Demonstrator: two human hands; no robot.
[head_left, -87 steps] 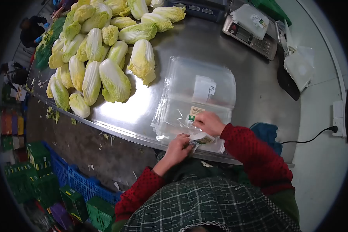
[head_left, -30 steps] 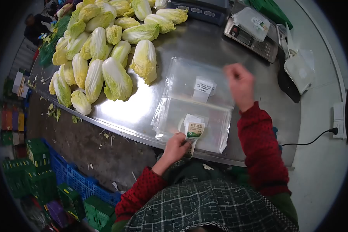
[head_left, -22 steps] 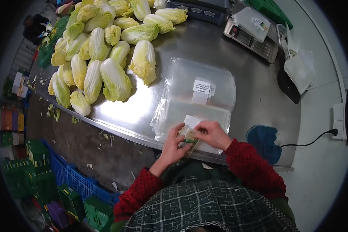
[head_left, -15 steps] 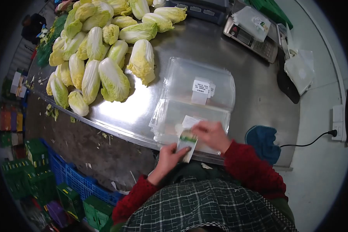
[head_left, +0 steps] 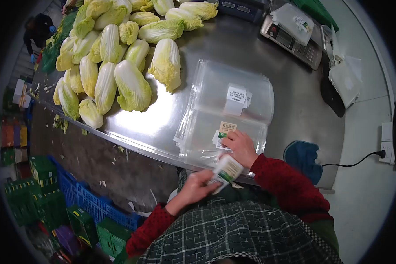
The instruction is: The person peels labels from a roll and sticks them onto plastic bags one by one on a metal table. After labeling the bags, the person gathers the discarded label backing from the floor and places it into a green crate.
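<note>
My left hand (head_left: 199, 186) is closed on a stack of printed labels (head_left: 228, 169), tilted above the table's front edge. Just up and to the right, my right hand (head_left: 240, 147) presses its fingertips on a green and beige label (head_left: 227, 128) lying on the nearer clear plastic bags (head_left: 198, 136). Whether those fingers pinch the label is hard to tell. Behind them, more clear bags (head_left: 211, 83) carry several white labels (head_left: 236, 95).
Many napa cabbages (head_left: 130, 86) are piled on the left of the metal table (head_left: 295, 92). A scale (head_left: 290, 44) with bags on it stands back right. A blue cloth (head_left: 302, 160) lies right. Crates (head_left: 81, 198) stand lower left; another person (head_left: 39, 31) is far left.
My right hand has moved away from the label stack onto the bags, where a green and beige label now shows. The stack in my left hand has tilted to the right.
</note>
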